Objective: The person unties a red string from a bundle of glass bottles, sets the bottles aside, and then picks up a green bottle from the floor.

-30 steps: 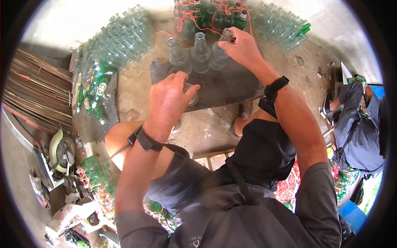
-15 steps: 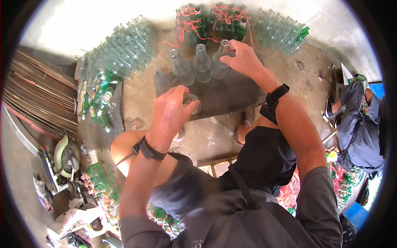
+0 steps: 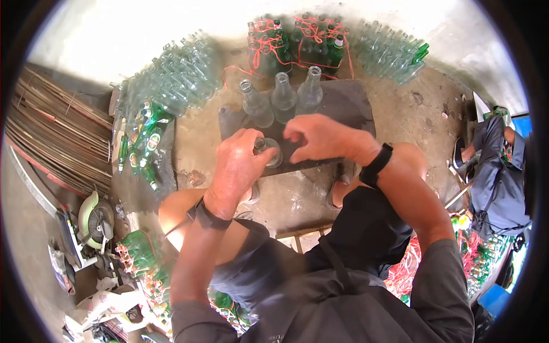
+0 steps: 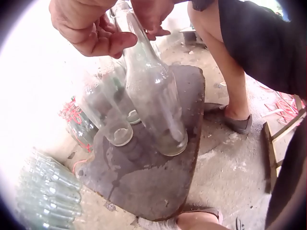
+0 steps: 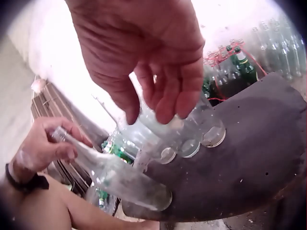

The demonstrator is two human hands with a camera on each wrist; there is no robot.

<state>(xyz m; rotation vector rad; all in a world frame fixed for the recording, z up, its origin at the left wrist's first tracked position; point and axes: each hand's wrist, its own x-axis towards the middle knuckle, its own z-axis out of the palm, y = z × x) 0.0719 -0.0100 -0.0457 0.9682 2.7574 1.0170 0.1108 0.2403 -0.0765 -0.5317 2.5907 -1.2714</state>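
My left hand [image 3: 235,166] holds a clear glass bottle [image 3: 273,155] by its neck near the front edge of the dark board [image 3: 343,114]. In the left wrist view that bottle [image 4: 154,100] stands on the board. Three more clear bottles stand in a row behind it, the middle one [image 3: 283,102] between the left one [image 3: 257,108] and the right one [image 3: 309,94]. My right hand [image 3: 331,140] hovers over the board, right of the held bottle, fingers bent, thumb apart, holding nothing. The right wrist view shows this hand [image 5: 144,57] above the row.
Red string ties bundled bottles [image 3: 266,51] behind the board. Clear bottles [image 3: 183,74] are massed at the back left, others [image 3: 392,51] at the back right. Green bottles [image 3: 150,140] lie at the left, near stacked rods [image 3: 63,126]. Someone's clothed legs [image 3: 492,177] show at the right.
My right hand has let go of the right bottle in the row and come nearer, beside the held bottle. My left hand keeps its grip. The head view has shifted a little.
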